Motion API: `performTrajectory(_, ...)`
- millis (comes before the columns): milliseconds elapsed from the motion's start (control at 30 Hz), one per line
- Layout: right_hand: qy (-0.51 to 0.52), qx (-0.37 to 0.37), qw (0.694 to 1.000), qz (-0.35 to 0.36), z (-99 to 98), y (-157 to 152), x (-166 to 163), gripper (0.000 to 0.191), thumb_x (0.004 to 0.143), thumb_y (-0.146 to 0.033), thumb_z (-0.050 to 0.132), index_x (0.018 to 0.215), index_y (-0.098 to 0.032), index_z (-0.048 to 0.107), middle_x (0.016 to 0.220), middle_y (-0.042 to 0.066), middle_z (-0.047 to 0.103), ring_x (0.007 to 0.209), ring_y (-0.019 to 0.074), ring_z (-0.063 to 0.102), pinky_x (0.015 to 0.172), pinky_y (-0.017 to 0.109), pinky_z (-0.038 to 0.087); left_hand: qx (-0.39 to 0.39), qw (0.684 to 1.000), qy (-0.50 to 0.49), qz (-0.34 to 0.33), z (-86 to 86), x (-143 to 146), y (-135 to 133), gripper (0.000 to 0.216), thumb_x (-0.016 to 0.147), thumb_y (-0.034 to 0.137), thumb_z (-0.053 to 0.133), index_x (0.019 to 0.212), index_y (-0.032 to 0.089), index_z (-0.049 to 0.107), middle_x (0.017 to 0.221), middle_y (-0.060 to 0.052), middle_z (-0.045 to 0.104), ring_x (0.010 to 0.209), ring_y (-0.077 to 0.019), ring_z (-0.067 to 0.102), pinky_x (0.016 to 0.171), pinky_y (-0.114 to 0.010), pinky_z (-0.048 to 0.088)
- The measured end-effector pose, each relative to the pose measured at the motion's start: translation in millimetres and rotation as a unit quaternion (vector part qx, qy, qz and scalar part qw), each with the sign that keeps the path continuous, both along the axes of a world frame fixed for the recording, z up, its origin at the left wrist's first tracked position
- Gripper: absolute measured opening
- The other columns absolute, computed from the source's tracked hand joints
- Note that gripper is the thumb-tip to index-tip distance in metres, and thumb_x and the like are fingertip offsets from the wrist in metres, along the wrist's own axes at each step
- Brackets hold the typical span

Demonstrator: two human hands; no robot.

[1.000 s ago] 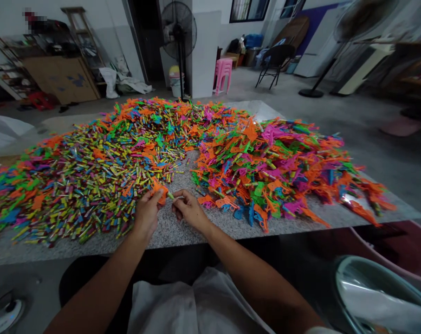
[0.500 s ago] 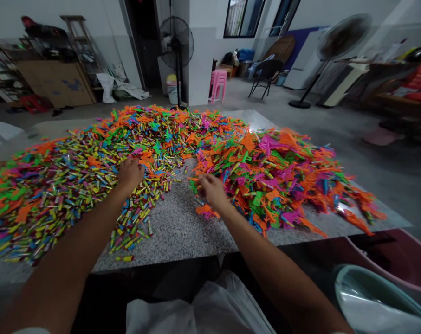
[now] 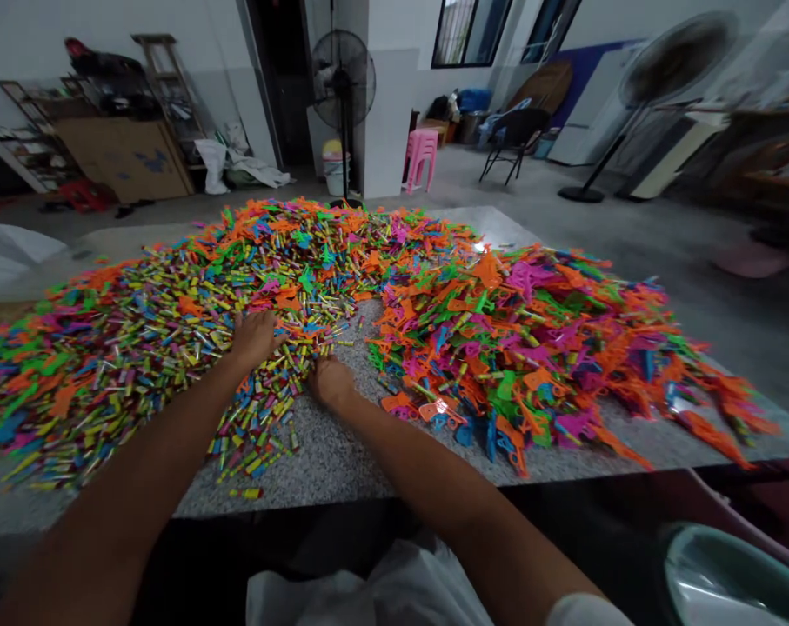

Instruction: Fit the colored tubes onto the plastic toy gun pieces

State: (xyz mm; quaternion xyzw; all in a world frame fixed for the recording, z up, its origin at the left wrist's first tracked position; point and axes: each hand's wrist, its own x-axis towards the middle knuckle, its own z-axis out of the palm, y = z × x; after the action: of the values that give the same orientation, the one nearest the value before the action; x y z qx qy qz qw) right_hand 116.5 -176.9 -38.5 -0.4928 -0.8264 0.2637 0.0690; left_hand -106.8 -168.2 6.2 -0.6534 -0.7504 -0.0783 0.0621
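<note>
your right hand (image 3: 330, 381) has slid left, away from the heap of toy gun shapes (image 3: 531, 348), and now sits at the edge of the heap of little tubes (image 3: 139, 348). your left hand (image 3: 254, 335) is about where it was, lying on top of the tubes.

both hands are palm down with the fingers bent into the tubes. the tips are hidden, so you cannot tell if either hand has a tube pinched or nothing at all.

the tubes are right under and in front of both hands, and they spread far out to your left. the left hand is deeper in the heap. the right hand just touches its near rim, with bare grey table (image 3: 342, 461) beside it. the tubes lie flat and point all ways, though many near your hands slant up and to the right. the gun shapes lie off to the right of your right hand, a bit apart.
</note>
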Motion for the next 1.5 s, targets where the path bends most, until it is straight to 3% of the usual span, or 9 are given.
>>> performTrajectory(167, 0.031, -0.013, 0.999, -0.024, -3.8, -9, 16, 0.033, 0.102, -0.035, 0.056, 0.117, -0.013, 0.075, 0.117, 0.019, 0.077, 0.103, 0.0273, 0.074, 0.081, 0.031, 0.051, 0.035, 0.999, -0.013, -0.006, 1.6, -5, -21, 0.051, 0.09, 0.027, 0.06, 0.139, 0.015, 0.062, 0.136, -0.024, 0.068, 0.134, -0.0412, 0.055, 0.124, -0.059, 0.019)
performTrajectory(300, 0.177, -0.026, 0.983, -0.042, -2.9, -17, 49, 0.016, 0.096, -0.029, 0.062, 0.095, -0.017, 0.072, 0.094, 0.007, 0.075, 0.087, 0.0193, 0.068, 0.075, 0.026, 0.046, 0.112, 0.978, -0.174, 0.034, 4.4, 5, -29, 0.05, 0.087, 0.032, 0.065, 0.135, 0.019, 0.062, 0.123, -0.018, 0.073, 0.117, -0.0355, 0.066, 0.111, -0.049, 0.042)
performTrajectory(400, 0.336, -0.035, 0.939, -0.057, 9.9, -25, 66, 0.012, 0.093, -0.029, 0.061, 0.086, -0.019, 0.065, 0.081, 0.0, 0.066, 0.076, 0.0164, 0.06, 0.07, 0.026, 0.044, 0.169, 0.921, -0.347, 0.061, 3.9, 35, -44, 0.046, 0.077, 0.042, 0.076, 0.116, 0.022, 0.064, 0.106, -0.01, 0.072, 0.097, -0.0274, 0.069, 0.09, -0.038, 0.052)
performTrajectory(500, 0.463, -0.067, 0.883, -0.049, 30.3, -34, 70, 0.017, 0.094, -0.037, 0.06, 0.086, -0.021, 0.06, 0.076, -0.002, 0.06, 0.071, 0.0151, 0.055, 0.066, 0.026, 0.045, 0.168, 0.866, -0.47, 0.03, 6.5, 81, -69, 0.036, 0.073, 0.047, 0.081, 0.093, 0.023, 0.063, 0.085, -0.002, 0.068, 0.079, -0.0207, 0.065, 0.078, -0.031, 0.051)
performTrajectory(700, 0.586, -0.215, 0.78, -0.038, 54.6, -44, 70, 0.03, 0.09, -0.051, 0.067, 0.092, -0.022, 0.061, 0.082, -0.001, 0.064, 0.071, 0.015, 0.063, 0.057, 0.025, 0.054, 0.097, 0.738, -0.665, -0.056, 25.4, 148, -112, 0.039, 0.075, 0.05, 0.085, 0.096, 0.023, 0.068, 0.111, -0.007, 0.075, 0.091, -0.0207, 0.07, 0.081, -0.032, 0.055)
performTrajectory(900, 0.606, -0.276, 0.746, 0.005, 57.8, -48, 84, 0.033, 0.083, -0.051, 0.075, 0.089, -0.02, 0.066, 0.08, -0.001, 0.065, 0.073, 0.0141, 0.064, 0.057, 0.023, 0.056, 0.074, 0.69, -0.72, 0.002, 33.0, 153, -116, 0.053, 0.063, 0.048, 0.095, 0.091, 0.022, 0.058, 0.085, 0.0, 0.072, 0.075, -0.0175, 0.068, 0.072, -0.03, 0.055)
performTrajectory(1167, 0.637, -0.274, 0.717, -0.067, 56.6, -46, 91, 0.031, 0.079, -0.048, 0.078, 0.082, -0.02, 0.064, 0.068, -0.005, 0.058, 0.052, 0.0084, 0.047, 0.047, 0.022, 0.049, 0.131, 0.696, -0.705, 0.028, 34.8, 159, -120, 0.049, 0.064, 0.046, 0.095, 0.083, 0.02, 0.058, 0.072, 0.004, 0.063, 0.067, -0.0119, 0.062, 0.067, -0.024, 0.052)
performTrajectory(1367, 0.676, -0.298, 0.669, -0.075, 50.0, -48, 94, 0.034, 0.075, -0.042, 0.081, 0.091, -0.023, 0.057, 0.072, -0.005, 0.069, 0.05, 0.0103, 0.055, 0.046, 0.024, 0.051, 0.145, 0.619, -0.768, 0.072, 36.4, 166, -120, 0.063, 0.056, 0.033, 0.098, 0.108, 0.019, 0.066, 0.084, 0.001, 0.072, 0.072, -0.0142, 0.068, 0.066, -0.026, 0.056)
performTrajectory(1500, 0.668, -0.3, 0.676, -0.08, 43.3, -57, 95, 0.036, 0.075, -0.039, 0.08, 0.097, -0.023, 0.056, 0.076, -0.004, 0.073, 0.049, 0.0103, 0.057, 0.047, 0.024, 0.052, 0.138, 0.579, -0.799, 0.083, 32.1, 166, -118, 0.052, 0.057, 0.028, 0.096, 0.101, 0.017, 0.07, 0.089, -0.003, 0.076, 0.075, -0.0152, 0.071, 0.073, -0.029, 0.058)
